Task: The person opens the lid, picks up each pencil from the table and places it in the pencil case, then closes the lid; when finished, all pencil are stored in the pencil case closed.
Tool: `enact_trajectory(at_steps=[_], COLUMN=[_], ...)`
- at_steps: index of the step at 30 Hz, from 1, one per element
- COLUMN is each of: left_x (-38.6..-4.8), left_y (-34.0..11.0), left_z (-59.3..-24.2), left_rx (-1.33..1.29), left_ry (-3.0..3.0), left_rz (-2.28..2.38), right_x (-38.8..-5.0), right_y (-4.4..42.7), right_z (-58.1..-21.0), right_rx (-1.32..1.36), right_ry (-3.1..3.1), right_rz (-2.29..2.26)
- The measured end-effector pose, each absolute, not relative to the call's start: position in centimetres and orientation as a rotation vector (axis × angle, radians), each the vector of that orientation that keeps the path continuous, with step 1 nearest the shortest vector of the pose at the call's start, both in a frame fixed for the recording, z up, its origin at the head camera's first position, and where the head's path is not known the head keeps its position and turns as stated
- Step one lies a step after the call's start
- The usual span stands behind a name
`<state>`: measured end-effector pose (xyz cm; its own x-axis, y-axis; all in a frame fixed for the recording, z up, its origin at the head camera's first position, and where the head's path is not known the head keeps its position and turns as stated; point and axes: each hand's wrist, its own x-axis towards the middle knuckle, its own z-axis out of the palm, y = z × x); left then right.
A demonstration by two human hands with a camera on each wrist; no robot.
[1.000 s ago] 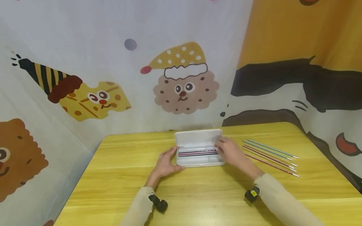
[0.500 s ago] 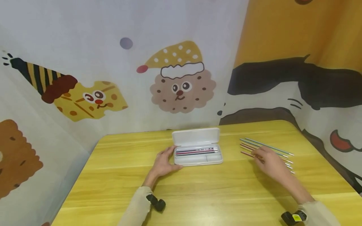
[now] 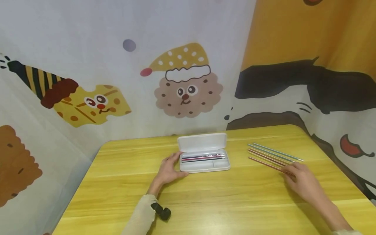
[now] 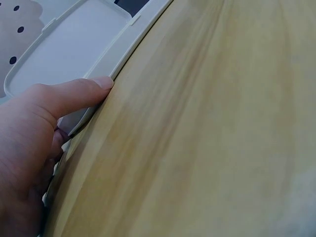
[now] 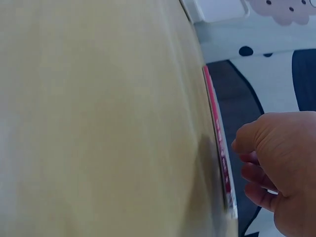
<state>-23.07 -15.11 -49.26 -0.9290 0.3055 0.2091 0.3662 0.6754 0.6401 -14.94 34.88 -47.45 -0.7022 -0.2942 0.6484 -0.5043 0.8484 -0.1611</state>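
Note:
A white pencil case [image 3: 202, 165] lies with its lid [image 3: 202, 142] raised at the back of the table. Several dark and pink pencils [image 3: 202, 158] rest in its rear compartment. My left hand [image 3: 167, 171] holds the case's left end, thumb [image 4: 81, 96] on the front edge and fingers along the side. To the right, my right hand [image 3: 302, 181] is over the eraser ends of several reddish-brown pencils [image 3: 261, 155], covering those ends. Its fingers are loosely bent. In the right wrist view it is apart from the nearest red pencil [image 5: 219, 138]. Two teal pencils [image 3: 274, 151] lie behind.
The yellow wood-grain table [image 3: 205, 202] extends in front of the case and between the hands. A printed curtain [image 3: 141, 98] hangs right behind the table's back edge. The case's front compartment has a divider [image 3: 213, 164] toward the right.
My right hand has left the case's right end and moved right, over the loose pencils to their eraser ends. The left hand keeps its hold on the case. The head view has shifted slightly.

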Motion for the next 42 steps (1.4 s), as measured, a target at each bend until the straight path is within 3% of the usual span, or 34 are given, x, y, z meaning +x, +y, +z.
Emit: enact_trajectory(at_steps=[42], left_x=[-23.2], left_y=[-15.1], left_z=[-49.3], left_rx=[-0.569], left_ry=[-2.818], left_rz=[-1.063], right_x=[-14.3], right_y=[37.4], right_z=[-48.4], right_rx=[0.499], right_ry=[-2.572], right_rz=[0.396])
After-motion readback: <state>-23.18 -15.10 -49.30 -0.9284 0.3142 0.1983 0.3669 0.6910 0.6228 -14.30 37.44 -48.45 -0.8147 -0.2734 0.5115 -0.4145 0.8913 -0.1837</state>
